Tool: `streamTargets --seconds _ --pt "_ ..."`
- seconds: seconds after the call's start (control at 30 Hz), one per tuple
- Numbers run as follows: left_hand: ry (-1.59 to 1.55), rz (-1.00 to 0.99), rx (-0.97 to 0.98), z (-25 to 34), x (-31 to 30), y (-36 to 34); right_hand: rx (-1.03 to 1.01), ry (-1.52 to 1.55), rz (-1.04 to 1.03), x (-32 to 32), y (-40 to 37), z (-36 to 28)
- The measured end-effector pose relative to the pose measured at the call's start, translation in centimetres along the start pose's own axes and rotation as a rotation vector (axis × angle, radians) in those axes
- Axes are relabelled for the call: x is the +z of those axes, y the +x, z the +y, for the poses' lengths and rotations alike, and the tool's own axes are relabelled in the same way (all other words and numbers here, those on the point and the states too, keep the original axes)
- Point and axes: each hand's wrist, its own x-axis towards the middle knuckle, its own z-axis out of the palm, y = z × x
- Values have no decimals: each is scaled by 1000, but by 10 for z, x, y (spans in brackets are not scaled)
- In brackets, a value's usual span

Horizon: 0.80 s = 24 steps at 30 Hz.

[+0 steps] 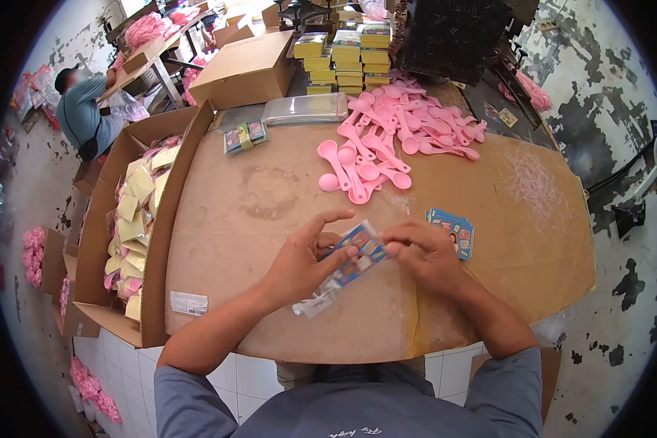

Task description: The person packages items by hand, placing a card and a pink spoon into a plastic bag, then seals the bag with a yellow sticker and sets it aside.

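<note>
A blue printed card packet (363,248), with clear plastic at its top edge, is tilted between my two hands above the cardboard-covered table. My left hand (305,255) grips it with the thumb on its face, the index finger stretched out past it. My right hand (432,255) is closed in a pinch at the packet's upper right edge. Crumpled clear plastic (317,301) lies just below my left hand. Beside my right hand rests a small stack of blue cards (460,232), partly covered by the hand. Pink plastic spoons (358,172) lie in a heap beyond both hands.
At the left stands an open carton (157,292) of packed pouches. A banded card bundle (246,137), a clear plastic box (305,109), a closed carton (242,69) and yellow-edged stacks (347,55) occupy the back. Plastic strands (533,182) lie right. Another person (84,109) sits far left.
</note>
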Motion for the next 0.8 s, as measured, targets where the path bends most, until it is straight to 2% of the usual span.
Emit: streamTargets --seconds 0.1,0.2,0.3,0.4,0.5,0.6,0.7,0.8 --pt "71 -25 19 -11 0 0 -52 11 -197 2 7 -9" --pt "38 -17 -31 -8 -1 2 8 -182 -58 -16 26 8" --pt "-24 -21 -81 -8 -2 2 -124 -716 163 -39 60 33" --pt "-45 -38 -74 -9 -3 5 -5 -708 174 -51 87 66" --pt "-78 -21 -50 -12 -6 6 93 -465 198 -52 96 65" --pt "-121 12 -8 -14 -7 8 -10 -419 369 -56 88 39" --pt "-147 43 -12 -9 -6 7 -11 -256 314 -62 61 13" --pt "-144 39 -19 -6 -5 6 115 5 193 -56 32 1"
